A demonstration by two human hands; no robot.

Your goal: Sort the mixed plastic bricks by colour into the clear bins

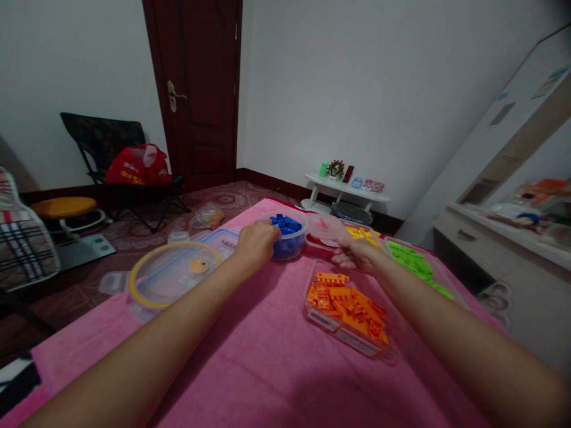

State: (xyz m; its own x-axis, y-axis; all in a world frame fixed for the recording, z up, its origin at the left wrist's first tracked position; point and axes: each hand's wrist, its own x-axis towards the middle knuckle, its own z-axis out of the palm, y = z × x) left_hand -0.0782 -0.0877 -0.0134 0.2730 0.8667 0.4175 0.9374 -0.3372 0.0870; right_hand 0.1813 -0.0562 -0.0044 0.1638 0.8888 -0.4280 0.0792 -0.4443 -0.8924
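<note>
My left hand [257, 241] is closed at the left rim of a round clear container [292, 246], its fingertips partly hidden. Blue toy building bricks [288, 224] fill this container. My right hand [354, 254] has curled fingers and grips the edge of a clear lid [323, 227]. The lid is tilted over a container of red pieces [319, 249], which it partly covers. Nearer to me, between my forearms, stands a clear box [348, 345] of orange bricks [348, 303]. Yellow bricks [360, 233] lie just behind my right hand, and green bricks [417, 264] are beyond my right forearm.
A round lid with a yellow seal [136, 279] lies on the pink cloth [250, 356] at left, overlapping a blue-edged lid [218, 238]. A bag with orange pieces [209, 217] is on the floor. Behind are a folding chair [107, 134], a low white shelf [348, 189] and a door [200, 89].
</note>
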